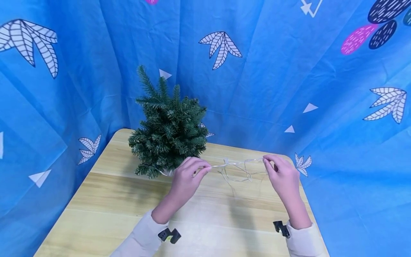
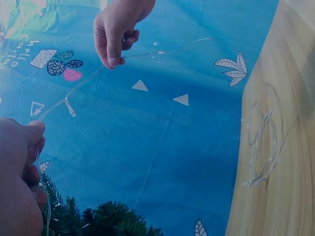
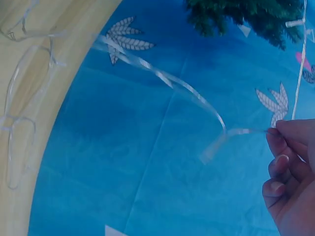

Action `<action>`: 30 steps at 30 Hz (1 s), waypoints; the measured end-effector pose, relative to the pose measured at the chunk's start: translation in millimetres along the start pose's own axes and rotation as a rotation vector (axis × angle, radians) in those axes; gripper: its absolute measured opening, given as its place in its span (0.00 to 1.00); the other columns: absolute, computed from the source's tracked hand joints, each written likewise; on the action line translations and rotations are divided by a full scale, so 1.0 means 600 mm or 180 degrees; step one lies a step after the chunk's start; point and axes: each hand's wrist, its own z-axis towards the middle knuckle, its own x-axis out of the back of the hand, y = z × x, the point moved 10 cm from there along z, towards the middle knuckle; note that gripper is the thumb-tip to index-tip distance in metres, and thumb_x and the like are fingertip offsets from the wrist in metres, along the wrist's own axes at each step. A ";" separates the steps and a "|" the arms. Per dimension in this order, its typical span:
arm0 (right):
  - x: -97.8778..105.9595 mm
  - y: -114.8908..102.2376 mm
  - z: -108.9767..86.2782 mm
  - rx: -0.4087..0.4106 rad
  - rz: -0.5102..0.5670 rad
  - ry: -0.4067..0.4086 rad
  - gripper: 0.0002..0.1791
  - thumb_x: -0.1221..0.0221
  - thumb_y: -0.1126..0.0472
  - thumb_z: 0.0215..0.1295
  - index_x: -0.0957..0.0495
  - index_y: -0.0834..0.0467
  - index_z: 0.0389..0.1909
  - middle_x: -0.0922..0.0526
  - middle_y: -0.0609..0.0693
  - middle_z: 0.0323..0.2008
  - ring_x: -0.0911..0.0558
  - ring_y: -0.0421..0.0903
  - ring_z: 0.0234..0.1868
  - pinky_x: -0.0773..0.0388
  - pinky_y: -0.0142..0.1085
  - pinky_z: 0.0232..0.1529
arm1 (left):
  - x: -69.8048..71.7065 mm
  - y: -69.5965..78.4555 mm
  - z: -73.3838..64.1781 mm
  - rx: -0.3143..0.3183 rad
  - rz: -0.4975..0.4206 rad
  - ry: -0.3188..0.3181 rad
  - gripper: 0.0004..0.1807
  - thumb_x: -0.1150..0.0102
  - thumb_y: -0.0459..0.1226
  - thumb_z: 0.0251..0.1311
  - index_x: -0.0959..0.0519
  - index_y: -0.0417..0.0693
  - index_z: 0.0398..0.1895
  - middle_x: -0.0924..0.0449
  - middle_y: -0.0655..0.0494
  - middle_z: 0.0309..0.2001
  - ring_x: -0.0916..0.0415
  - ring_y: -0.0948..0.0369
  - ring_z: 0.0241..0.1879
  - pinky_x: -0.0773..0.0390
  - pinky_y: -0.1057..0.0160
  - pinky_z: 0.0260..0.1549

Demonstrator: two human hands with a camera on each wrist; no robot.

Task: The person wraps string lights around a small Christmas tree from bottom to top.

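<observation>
Between my two hands stretches a clear string of fairy lights (image 1: 237,163), held above the table. Thumb and fingers of my left hand (image 1: 189,176) pinch one end of the stretch, close in front of a small artificial Christmas tree (image 1: 170,128). My right hand (image 1: 284,175) pinches the same wire farther right, and in the right wrist view a small clear bulb (image 3: 211,150) hangs off the wire beside the fingertips. Loose loops of the wire (image 2: 266,142) lie on the table in the left wrist view. Some wire shows at the tree's lower right, behind my left hand.
The tree stands at the back left of a light wooden table (image 1: 106,200). Blue patterned cloth (image 1: 257,71) hangs close behind the table and along both its sides.
</observation>
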 end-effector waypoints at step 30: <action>0.077 0.093 0.011 -0.0282 -0.0288 0.0309 0.08 0.33 0.67 0.61 0.11 0.56 0.40 0.13 0.53 0.32 0.33 0.33 0.25 0.48 0.22 0.25 | 0.012 -0.009 0.002 0.0172 0.0104 0.0145 0.07 0.29 0.36 0.57 0.13 0.48 0.38 0.14 0.57 0.40 0.19 0.60 0.42 0.22 0.71 0.43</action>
